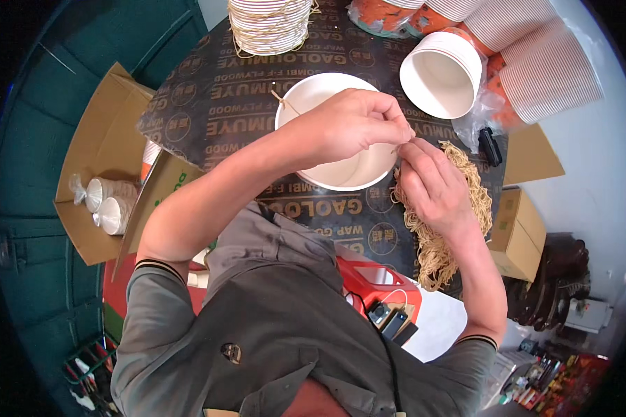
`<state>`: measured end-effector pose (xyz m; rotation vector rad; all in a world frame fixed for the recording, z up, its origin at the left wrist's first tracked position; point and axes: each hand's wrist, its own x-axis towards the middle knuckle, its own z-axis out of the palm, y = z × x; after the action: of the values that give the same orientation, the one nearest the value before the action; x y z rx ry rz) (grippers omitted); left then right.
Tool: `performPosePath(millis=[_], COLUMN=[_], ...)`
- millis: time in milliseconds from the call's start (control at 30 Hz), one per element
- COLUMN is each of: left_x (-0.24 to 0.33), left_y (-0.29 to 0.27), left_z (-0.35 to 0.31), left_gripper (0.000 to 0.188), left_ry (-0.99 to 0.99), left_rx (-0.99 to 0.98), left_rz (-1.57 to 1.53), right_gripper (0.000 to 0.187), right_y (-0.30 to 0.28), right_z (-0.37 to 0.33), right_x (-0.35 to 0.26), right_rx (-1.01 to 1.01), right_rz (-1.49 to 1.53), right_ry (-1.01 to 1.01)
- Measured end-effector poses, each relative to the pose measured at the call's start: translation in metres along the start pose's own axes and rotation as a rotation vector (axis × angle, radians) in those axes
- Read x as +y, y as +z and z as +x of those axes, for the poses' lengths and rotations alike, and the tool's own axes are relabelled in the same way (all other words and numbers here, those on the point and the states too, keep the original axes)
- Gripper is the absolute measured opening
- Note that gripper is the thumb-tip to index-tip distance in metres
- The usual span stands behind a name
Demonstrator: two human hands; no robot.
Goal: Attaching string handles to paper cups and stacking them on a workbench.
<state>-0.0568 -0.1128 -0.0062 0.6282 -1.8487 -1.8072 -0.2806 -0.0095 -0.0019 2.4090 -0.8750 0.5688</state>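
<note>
A white paper bucket [352,182] stands on the table with its mouth up. A short end of tan twine [282,101] pokes out at its left rim and runs inside. My left hand [366,124] reaches across the bucket's mouth, its thumb and fingers closed in a pinch at the right rim. There my right hand [435,182] meets it, fingertips pinched too. What they grip looks like the thin end of the twine, mostly hidden by the fingers. Under and beside my right hand lies a heap of loose tan twine [435,258].
At the far edge stands a stack of white buckets [270,28] hung with twine. An empty white bucket [441,76] lies tipped beside bagged bucket stacks [549,69] at far right. A black object [490,147] sits near the right edge. An open carton [97,167] is at left.
</note>
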Motion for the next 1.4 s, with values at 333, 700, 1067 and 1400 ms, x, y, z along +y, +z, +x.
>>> performPosePath(millis=[333,700,1067,1400], left_x=[0.006,0.004,0.003,0.037], left_y=[0.022,0.038,0.029,-0.004], left_z=[-0.018,-0.009,-0.009,-0.013], left_gripper=[0.031,0.019,0.011,0.01], left_ry=[0.207,0.303,0.432,0.297], left_rx=[0.109,0.283,0.174,-0.206], left_rz=[0.356,0.72,0.768,0.667], right_gripper=[0.024,0.03,0.031,0.019], right_y=[0.014,0.015,0.014,0.031], right_z=[-0.013,-0.017,-0.021,-0.013], right_x=[-0.005,-0.008,-0.017,-0.076], right_rx=[0.193,0.257,0.318,0.468], right_rz=[0.057,0.08,0.181,0.437], right_ry=[0.155,0.179,0.32,0.824])
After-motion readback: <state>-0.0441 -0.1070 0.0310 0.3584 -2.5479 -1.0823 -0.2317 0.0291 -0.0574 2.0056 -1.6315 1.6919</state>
